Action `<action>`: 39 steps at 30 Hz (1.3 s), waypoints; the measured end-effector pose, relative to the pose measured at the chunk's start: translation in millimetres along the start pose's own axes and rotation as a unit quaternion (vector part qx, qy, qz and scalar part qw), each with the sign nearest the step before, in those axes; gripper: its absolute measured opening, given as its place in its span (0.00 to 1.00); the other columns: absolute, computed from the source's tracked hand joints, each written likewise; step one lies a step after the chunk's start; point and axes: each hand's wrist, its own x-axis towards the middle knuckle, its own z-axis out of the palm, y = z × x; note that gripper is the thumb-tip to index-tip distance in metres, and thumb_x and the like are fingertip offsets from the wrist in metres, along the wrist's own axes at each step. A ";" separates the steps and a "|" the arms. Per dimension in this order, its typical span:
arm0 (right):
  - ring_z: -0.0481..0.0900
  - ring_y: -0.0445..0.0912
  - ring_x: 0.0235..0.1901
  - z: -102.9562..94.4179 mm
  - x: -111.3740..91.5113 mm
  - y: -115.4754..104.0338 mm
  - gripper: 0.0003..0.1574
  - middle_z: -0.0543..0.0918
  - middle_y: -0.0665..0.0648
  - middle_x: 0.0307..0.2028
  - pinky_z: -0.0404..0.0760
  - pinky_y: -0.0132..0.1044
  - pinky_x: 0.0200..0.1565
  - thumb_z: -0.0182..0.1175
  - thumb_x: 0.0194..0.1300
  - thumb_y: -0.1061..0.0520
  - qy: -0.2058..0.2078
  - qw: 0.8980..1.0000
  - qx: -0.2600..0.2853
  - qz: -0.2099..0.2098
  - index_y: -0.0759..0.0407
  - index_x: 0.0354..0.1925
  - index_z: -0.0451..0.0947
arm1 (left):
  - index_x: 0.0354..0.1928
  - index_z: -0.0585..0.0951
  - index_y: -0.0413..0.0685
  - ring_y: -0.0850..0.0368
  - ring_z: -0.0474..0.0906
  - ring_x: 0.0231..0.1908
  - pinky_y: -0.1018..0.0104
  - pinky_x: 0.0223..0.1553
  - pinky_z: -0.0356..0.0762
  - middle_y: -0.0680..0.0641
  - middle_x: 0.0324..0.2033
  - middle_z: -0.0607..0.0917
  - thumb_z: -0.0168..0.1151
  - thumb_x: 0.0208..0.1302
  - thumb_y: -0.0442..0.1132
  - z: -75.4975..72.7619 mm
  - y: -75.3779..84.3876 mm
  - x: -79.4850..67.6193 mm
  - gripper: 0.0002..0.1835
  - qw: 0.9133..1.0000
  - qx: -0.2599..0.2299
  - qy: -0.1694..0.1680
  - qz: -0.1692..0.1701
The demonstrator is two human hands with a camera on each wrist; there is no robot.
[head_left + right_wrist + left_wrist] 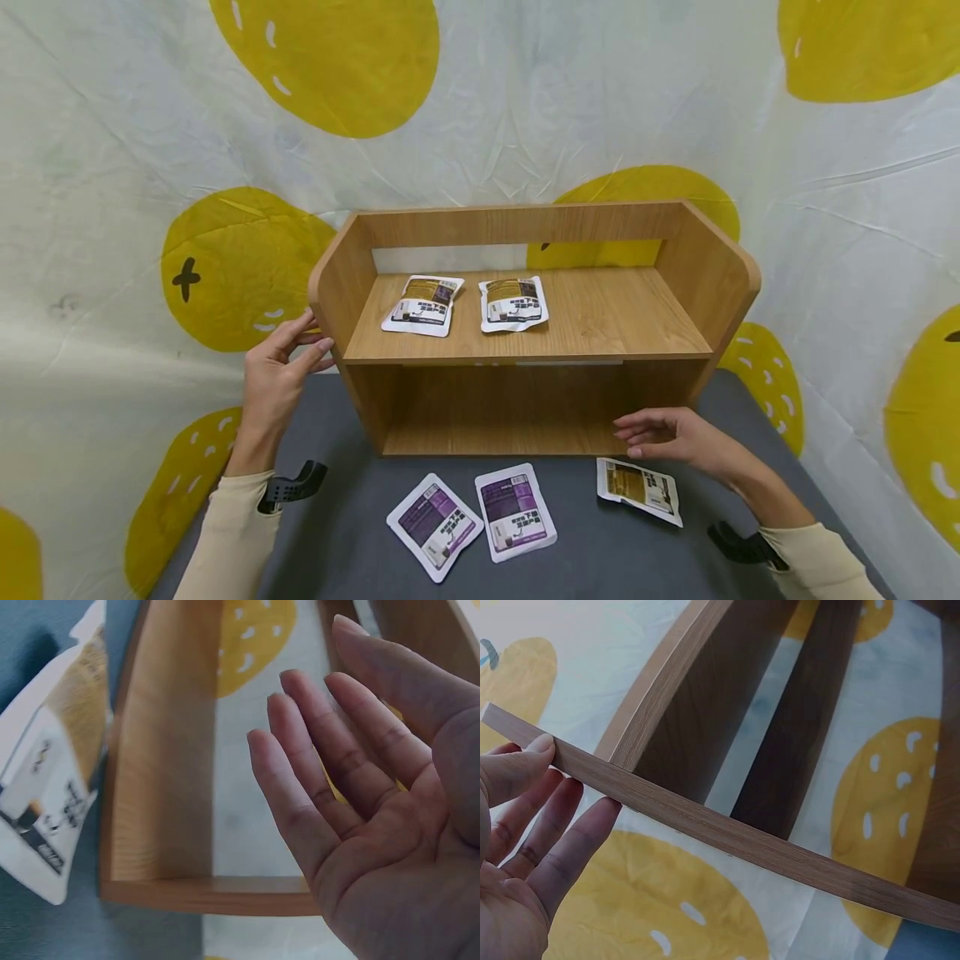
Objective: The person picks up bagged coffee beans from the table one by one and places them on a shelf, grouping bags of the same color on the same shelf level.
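A two-tier wooden shelf (525, 358) stands on the table. My left hand (277, 375) holds the edge of its left side panel (705, 817), thumb on one face and fingertips on the other. The right hand (667, 437) hovers before the lower tier's right end, palm and fingers showing loosely spread in the right wrist view, with nothing in it. Just below that hand, a brown-and-white pouch (639, 490) lies on the table against the shelf's front. Two similar pouches, one left (423, 305) and one nearer the middle (513, 304), lie on the upper tier.
Two purple-and-white pouches, a left one (435, 527) and a right one (516, 512), lie side by side on the dark grey table (337, 550) in front of the shelf. Behind it hangs a pale cloth (480, 125) with yellow shapes.
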 end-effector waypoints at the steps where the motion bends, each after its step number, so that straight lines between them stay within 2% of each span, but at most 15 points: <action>1: 0.84 0.42 0.52 0.7 -0.6 2.5 0.31 0.79 0.70 0.60 0.88 0.37 0.51 0.63 0.71 0.62 0.002 1.000 -0.002 0.006 0.75 0.66 0.69 | 0.66 0.80 0.53 0.56 0.84 0.46 0.65 0.37 0.89 0.47 0.52 0.83 0.68 0.65 0.28 0.0 0.0 0.0 0.28 1.000 -0.001 0.000 0.000; 6: 0.82 0.38 0.54 3.2 -3.7 10.9 0.33 0.74 0.76 0.63 0.86 0.32 0.51 0.63 0.71 0.59 0.002 1.000 -0.005 0.030 0.74 0.68 0.69 | 0.66 0.80 0.52 0.57 0.84 0.46 0.65 0.37 0.89 0.48 0.51 0.83 0.67 0.65 0.28 -0.1 -0.5 -0.2 0.28 1.000 -0.003 0.000 0.002; 11: 0.81 0.36 0.55 4.4 -5.9 20.6 0.34 0.71 0.80 0.63 0.85 0.30 0.50 0.62 0.72 0.61 -0.021 0.999 0.012 0.021 0.78 0.68 0.65 | 0.66 0.80 0.52 0.57 0.84 0.46 0.65 0.37 0.89 0.48 0.51 0.83 0.67 0.65 0.27 0.1 -1.3 -0.3 0.27 1.000 -0.004 -0.001 0.001; 16: 0.80 0.37 0.58 3.8 -7.5 30.4 0.32 0.74 0.77 0.63 0.83 0.28 0.51 0.62 0.72 0.62 -0.025 1.000 0.005 0.016 0.76 0.68 0.67 | 0.66 0.80 0.51 0.57 0.84 0.46 0.64 0.37 0.89 0.48 0.51 0.83 0.67 0.65 0.27 0.1 -1.2 0.0 0.27 1.000 -0.005 0.001 0.003; 22: 0.80 0.45 0.60 1.6 -9.5 39.0 0.31 0.78 0.71 0.62 0.81 0.27 0.51 0.64 0.71 0.60 -0.011 0.999 -0.040 0.019 0.71 0.67 0.71 | 0.66 0.80 0.48 0.57 0.84 0.46 0.63 0.37 0.89 0.47 0.52 0.83 0.66 0.66 0.27 -0.6 -0.3 1.2 0.27 1.000 -0.023 -0.003 0.008; 26: 0.80 0.45 0.59 1.5 -10.4 47.7 0.32 0.78 0.70 0.62 0.81 0.26 0.50 0.66 0.69 0.58 -0.002 0.998 -0.051 0.036 0.70 0.66 0.72 | 0.66 0.79 0.47 0.57 0.85 0.46 0.64 0.37 0.89 0.47 0.52 0.83 0.66 0.66 0.26 -0.5 -0.2 1.5 0.26 1.000 -0.026 -0.005 0.009; 28: 0.80 0.47 0.58 1.9 -10.4 53.2 0.32 0.78 0.71 0.61 0.81 0.27 0.50 0.67 0.69 0.58 0.001 0.998 -0.054 0.043 0.71 0.65 0.73 | 0.66 0.79 0.47 0.57 0.85 0.46 0.64 0.37 0.89 0.47 0.52 0.83 0.66 0.66 0.26 -0.3 -0.3 1.7 0.26 1.000 -0.027 -0.006 0.009; 34: 0.81 0.62 0.56 4.0 -10.2 67.5 0.32 0.79 0.75 0.58 0.83 0.26 0.47 0.67 0.67 0.59 -0.002 0.995 -0.079 0.055 0.78 0.62 0.73 | 0.66 0.80 0.48 0.56 0.85 0.46 0.63 0.37 0.89 0.47 0.51 0.83 0.66 0.66 0.26 -0.4 -1.2 2.1 0.26 1.000 -0.025 -0.005 0.007; 39: 0.81 0.63 0.53 7.4 -9.4 71.9 0.32 0.79 0.77 0.57 0.85 0.29 0.45 0.67 0.67 0.60 -0.012 0.996 -0.069 0.048 0.81 0.61 0.72 | 0.65 0.80 0.47 0.57 0.85 0.45 0.63 0.37 0.89 0.46 0.51 0.83 0.66 0.65 0.25 -0.5 -0.6 1.5 0.27 0.999 -0.033 -0.001 0.005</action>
